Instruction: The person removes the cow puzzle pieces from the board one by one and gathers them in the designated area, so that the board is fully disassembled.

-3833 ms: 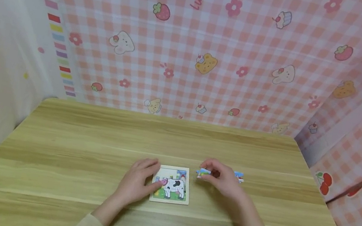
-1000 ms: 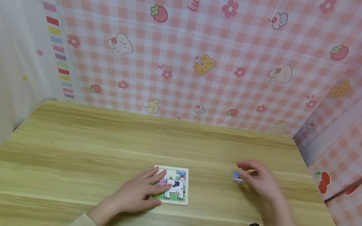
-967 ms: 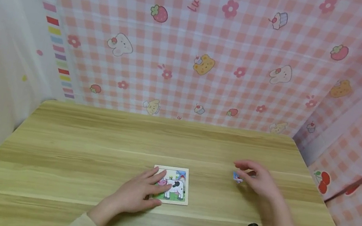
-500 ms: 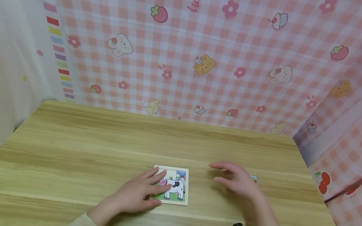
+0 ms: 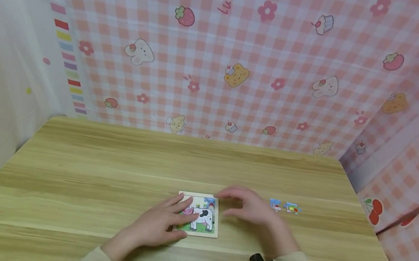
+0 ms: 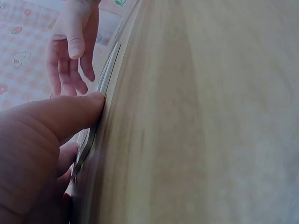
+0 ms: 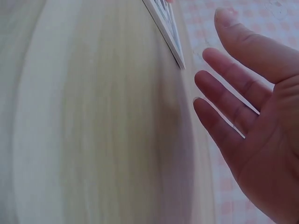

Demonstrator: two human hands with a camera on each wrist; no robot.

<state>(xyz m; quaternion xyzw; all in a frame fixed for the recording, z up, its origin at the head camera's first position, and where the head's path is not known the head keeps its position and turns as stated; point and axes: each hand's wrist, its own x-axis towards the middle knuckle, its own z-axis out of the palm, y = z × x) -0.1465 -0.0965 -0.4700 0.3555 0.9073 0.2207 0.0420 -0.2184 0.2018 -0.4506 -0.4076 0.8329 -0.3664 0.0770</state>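
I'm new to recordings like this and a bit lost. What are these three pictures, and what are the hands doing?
A person wears three cameras. The head view looks down on a wooden table. The left hand rests with straight fingers on a small cow puzzle board. The right hand hovers open and empty by the board's far right corner. Two loose puzzle pieces lie to the right. The wrist views show the same from the side: the left fingers on the board's edge, and the right palm, holding nothing.
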